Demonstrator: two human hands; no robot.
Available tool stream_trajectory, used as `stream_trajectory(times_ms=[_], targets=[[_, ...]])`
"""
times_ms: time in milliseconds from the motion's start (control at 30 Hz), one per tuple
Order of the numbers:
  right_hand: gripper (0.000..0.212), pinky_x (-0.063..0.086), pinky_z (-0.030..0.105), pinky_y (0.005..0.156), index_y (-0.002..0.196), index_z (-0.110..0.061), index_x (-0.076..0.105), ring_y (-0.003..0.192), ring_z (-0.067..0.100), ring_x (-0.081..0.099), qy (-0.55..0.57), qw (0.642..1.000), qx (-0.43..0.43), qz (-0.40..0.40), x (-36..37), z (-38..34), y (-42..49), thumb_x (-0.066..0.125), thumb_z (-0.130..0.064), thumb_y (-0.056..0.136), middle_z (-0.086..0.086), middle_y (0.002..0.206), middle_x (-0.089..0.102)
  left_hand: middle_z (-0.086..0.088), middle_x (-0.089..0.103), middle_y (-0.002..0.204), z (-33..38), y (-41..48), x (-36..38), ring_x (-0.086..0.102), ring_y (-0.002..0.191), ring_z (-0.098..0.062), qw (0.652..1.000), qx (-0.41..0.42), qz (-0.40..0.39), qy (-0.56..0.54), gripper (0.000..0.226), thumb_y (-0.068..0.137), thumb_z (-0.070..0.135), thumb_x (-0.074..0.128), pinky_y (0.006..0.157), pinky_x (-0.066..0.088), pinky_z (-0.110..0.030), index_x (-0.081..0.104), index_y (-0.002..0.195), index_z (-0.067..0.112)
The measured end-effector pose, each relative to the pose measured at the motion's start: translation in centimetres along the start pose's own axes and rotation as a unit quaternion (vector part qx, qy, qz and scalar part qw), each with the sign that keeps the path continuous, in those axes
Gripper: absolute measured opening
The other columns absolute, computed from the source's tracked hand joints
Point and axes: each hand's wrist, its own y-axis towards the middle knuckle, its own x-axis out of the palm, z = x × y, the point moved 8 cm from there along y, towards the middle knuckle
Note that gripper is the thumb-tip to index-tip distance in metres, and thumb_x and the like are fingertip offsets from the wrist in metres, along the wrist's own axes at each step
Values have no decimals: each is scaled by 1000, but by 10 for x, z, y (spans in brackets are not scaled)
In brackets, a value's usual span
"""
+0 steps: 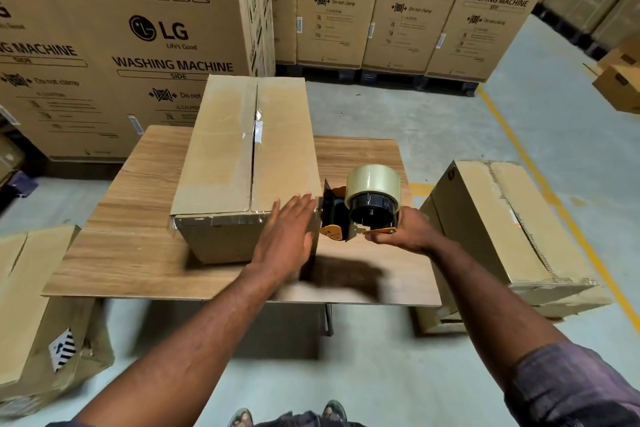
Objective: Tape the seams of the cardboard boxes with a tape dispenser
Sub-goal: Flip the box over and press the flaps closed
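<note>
While the cardboard box [221, 163] lay long-ways in the middle of the wooden table [138, 253], the tape dispenser [349, 218] hung just beside its near right corner. I thought the box looked light, with stiff sides but a top that could sag if pushed hard along the middle seam [254, 149]. That seam had only a short shiny strip of tape partway along it, while the near edge had tape across it. The best places to steady the box seemed to be its corners and edges, where card is strongest.

The dispenser looked hard and easy to hold by its handle. Its cutting edge would likely be sharp, and the clear tape roll [374, 180] sticky. The right hand [405, 229] had its fingers curled round that handle. The left hand [287, 232] was flat, with fingers straight and close together, and it held nothing. It was right at the near right corner of the box, but it was blurry, so I could not tell if it pressed the card.

Bare wood showed on the left and near sides of the table, so the box had room to turn. A second box [512, 218] stood on the floor just beside the table's right edge, and a dented box [34, 305] sat by the near left corner. Tall washing machine boxes [138, 45] stood along the far side and the left. Open floor with a yellow line [540, 166] lay to the far right.
</note>
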Motion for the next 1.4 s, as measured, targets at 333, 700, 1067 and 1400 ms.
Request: stream_trajectory(times_ms=[333,700,1067,1400], targets=[[25,49,14,66,85,-37,69,76,-7,67,7,1000,11,9,-15,21,-10,91,-38,74,-17,79,73,17,2,165,-7,2,18,-3,149,1,998,20,-21,-47,78,97,33,58,121,-9,-30,10,159,33],[30,51,15,71,95,-24,78,77,-9,67,-36,998,1,-60,13,10,20,92,-37,71,-17,79,76,15,8,165,-6,2,16,0,150,-1,997,-11,-17,-78,76,96,30,60,120,-13,-30,18,159,30],[45,56,32,77,87,-22,70,84,17,68,-171,977,67,-110,23,46,25,87,-57,65,-5,88,73,14,4,166,-4,0,17,-5,149,-1,998,-15,-23,-51,80,95,27,62,120,-13,-31,14,159,29],[45,38,27,53,69,-18,62,51,14,48,184,948,259,-13,73,110,-13,79,-59,79,-3,56,58,15,4,165,-3,2,18,-5,148,0,999,-8,-25,-34,82,93,27,62,120,-13,-29,15,160,28]])
